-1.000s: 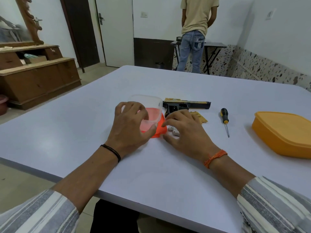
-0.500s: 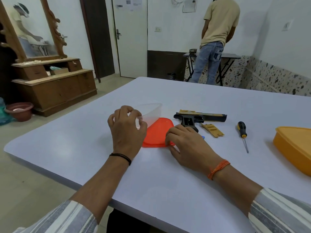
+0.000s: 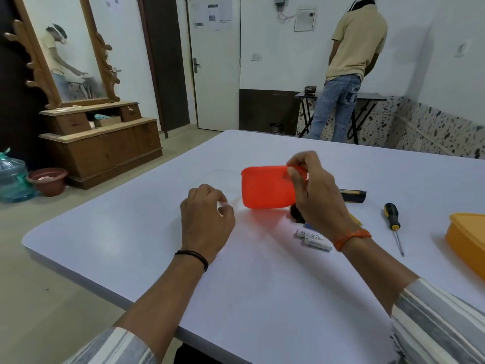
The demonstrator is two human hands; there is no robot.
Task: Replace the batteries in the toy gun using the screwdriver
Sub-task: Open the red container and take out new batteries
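White tabletop carried batteries, screwdriver, toy gun partly hidden behind right hand, which pinched orange lid aloft. Left hand curled, contents unclear. Batteries looked light, smooth, likely to roll; pinch mid-body.

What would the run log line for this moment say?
right hand: holds orange lid raised | left hand: on clear container | batteries: on table | screwdriver: untouched
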